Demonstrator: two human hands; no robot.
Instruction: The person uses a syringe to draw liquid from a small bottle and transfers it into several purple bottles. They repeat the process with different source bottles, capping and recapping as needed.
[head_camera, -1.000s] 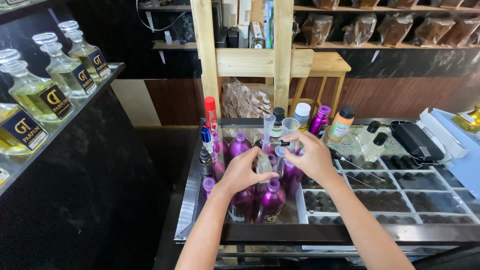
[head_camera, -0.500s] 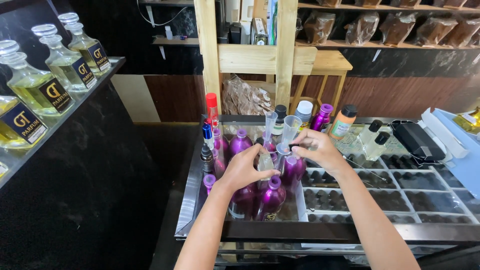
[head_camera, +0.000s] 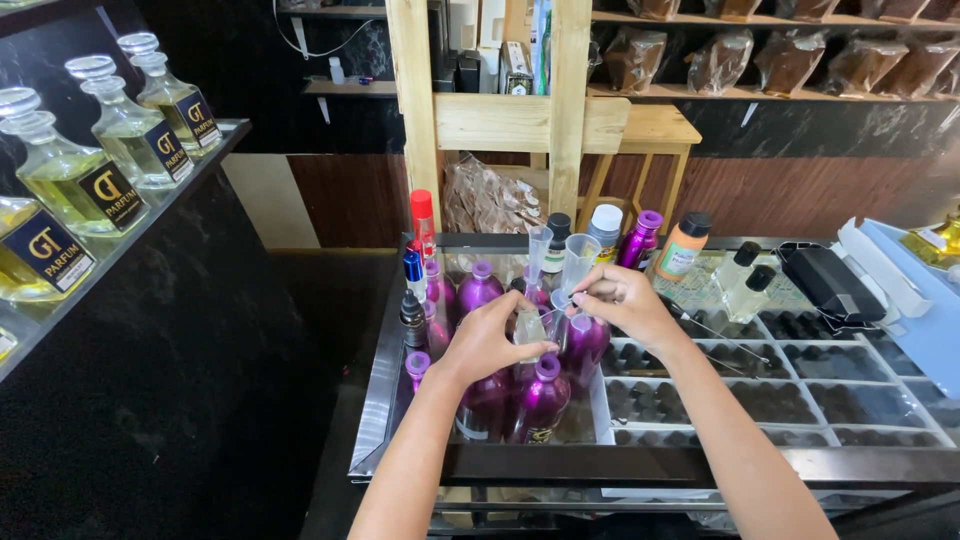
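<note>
Two hands work over purple bottles on a glass-topped surface.

Left hand (head_camera: 487, 340) pinches a small clear bottle (head_camera: 529, 325) among the purple bottles (head_camera: 538, 400); right hand (head_camera: 617, 300) pinches the funnel (head_camera: 577, 262) just above; glass decanters (head_camera: 95, 170) line the far-left shelf.

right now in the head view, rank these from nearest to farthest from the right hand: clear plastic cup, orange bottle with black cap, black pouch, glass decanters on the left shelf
1. Clear plastic cup: just above the right hand, by its fingertips.
2. Orange bottle with black cap: behind the hand, slightly right, at the counter's back edge.
3. Black pouch: farther right on the counter.
4. Glass decanters: far left, on the dark shelf across the gap.
</note>
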